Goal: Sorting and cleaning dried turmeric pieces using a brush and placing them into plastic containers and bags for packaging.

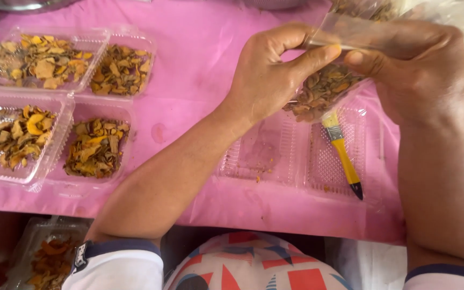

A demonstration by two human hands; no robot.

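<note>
My left hand (269,75) and my right hand (420,70) both pinch the top of a clear plastic bag (326,86) filled with dried yellow-brown slices, held above the pink table. Under the bag lies an open, clear plastic clamshell box (275,156) with only crumbs in it. A small brush with a yellow handle (342,153) rests in the box's right half, its bristles hidden under the bag.
At the left stand two open clamshell boxes (68,86) with dried slices in both halves. The pink cloth (189,64) covers the table. Another filled box (44,258) sits below the table edge at the lower left. A metal bowl (22,4) is at the far top left.
</note>
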